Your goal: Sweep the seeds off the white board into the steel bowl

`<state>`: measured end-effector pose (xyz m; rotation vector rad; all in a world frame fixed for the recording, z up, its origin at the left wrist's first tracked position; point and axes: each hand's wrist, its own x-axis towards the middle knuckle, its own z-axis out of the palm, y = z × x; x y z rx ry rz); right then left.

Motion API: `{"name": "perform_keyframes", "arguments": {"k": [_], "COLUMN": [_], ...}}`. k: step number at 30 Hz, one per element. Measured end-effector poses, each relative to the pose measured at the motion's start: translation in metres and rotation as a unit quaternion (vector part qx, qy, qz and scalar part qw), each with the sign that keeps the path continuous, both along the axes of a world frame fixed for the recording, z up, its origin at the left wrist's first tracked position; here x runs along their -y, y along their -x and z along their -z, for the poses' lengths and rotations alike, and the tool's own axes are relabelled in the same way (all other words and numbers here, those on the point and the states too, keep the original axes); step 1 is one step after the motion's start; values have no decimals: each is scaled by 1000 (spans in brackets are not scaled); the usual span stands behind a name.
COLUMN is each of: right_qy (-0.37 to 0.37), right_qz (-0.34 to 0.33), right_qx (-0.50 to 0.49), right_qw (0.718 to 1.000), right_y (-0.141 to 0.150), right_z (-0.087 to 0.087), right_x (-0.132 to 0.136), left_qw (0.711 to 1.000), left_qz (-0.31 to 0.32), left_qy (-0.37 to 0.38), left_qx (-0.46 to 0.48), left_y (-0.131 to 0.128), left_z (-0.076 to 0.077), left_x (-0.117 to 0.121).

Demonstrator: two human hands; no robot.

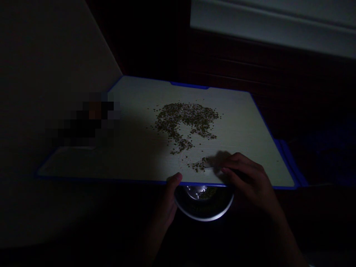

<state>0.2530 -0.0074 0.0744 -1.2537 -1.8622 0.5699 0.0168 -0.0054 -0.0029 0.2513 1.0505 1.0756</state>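
Observation:
A white board with a blue rim lies in front of me in dim light. Small brownish-green grains are spread over its middle, with a small cluster near the front edge. My right hand rests on the board's front edge, fingers curled together beside that cluster. My left hand holds a round metal bowl just under the board's front edge, thumb up against the edge. Some grains lie inside the bowl.
The room is very dark. A pale wall rises on the left and a light ledge runs along the top right. A blurred-out patch sits at the board's left side.

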Motion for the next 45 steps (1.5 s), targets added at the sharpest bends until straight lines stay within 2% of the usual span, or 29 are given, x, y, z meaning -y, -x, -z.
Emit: {"name": "perform_keyframes", "arguments": {"k": [10,18,23,28,34,39,45], "right_qy": [4,17,27,26,19,4,18], "right_qz": [-33,-35,-34,-46,-72,-68,-72], "right_qx": [1,-6,-6,-4,-5,-10,-8], "right_qw": [999,999,999,999,997,998,997], "right_y": [0,-2,-2,-3,-3,-2,-4], "right_z": [-2,-1,-2,-3,-4,-2,-2], "right_x": [0,1,1,1,0,0,1], "left_qw": [1000,1000,1000,1000,1000,1000,1000], "left_qz": [-10,-4,-2,-13,10,11,1], "left_qy": [-6,11,-7,-9,12,7,11], "left_qx": [-2,4,9,-2,-4,3,-5], "left_y": [-1,-1,0,0,0,0,1], "left_z": [-3,-3,-2,-1,-2,-4,-2], "left_x": [0,1,1,1,0,0,1]}}
